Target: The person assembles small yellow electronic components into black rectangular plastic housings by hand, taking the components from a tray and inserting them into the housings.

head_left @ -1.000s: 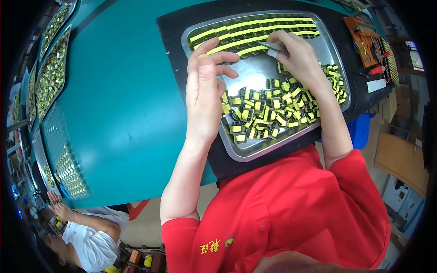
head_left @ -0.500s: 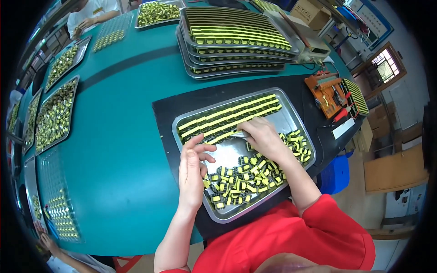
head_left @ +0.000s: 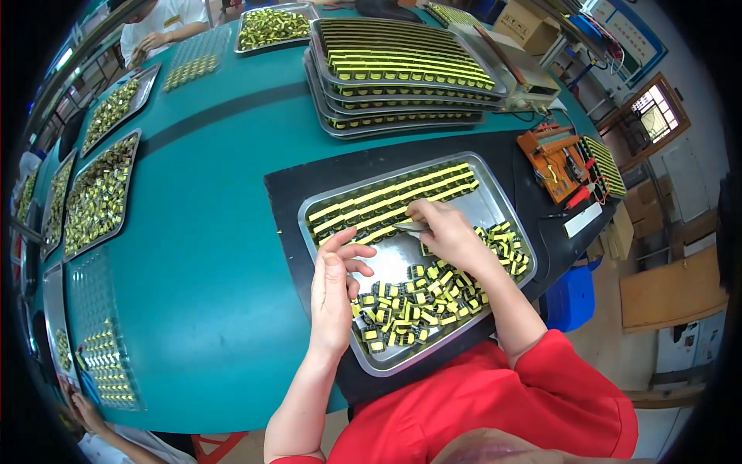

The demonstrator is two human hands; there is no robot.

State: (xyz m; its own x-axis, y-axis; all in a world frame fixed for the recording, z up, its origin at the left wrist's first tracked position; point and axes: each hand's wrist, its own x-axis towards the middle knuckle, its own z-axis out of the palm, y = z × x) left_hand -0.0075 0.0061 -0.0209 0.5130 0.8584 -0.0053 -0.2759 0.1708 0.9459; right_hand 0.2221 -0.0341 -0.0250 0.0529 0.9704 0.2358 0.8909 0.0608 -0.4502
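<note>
Fingers of the right hand (head_left: 442,230) pinched a small grey pointed tool (head_left: 410,226) near the middle of the frame. The left hand (head_left: 334,286) was loosely open, just left of it. Yellow-and-black rows (head_left: 394,189) stood in the upper part of a silver tray (head_left: 393,264); loose parts (head_left: 433,298) lay heaped lower down. Stacked trays (head_left: 348,133) sat at the top.

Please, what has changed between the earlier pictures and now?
Since the first picture, the view has tilted up, so the stacked trays came into view and the near tray sits lower in the picture. Nothing was visibly taken or let go. The right hand still holds the pointed metal tool by the rows of parts; the left hand stays over the tray's left edge.
</note>
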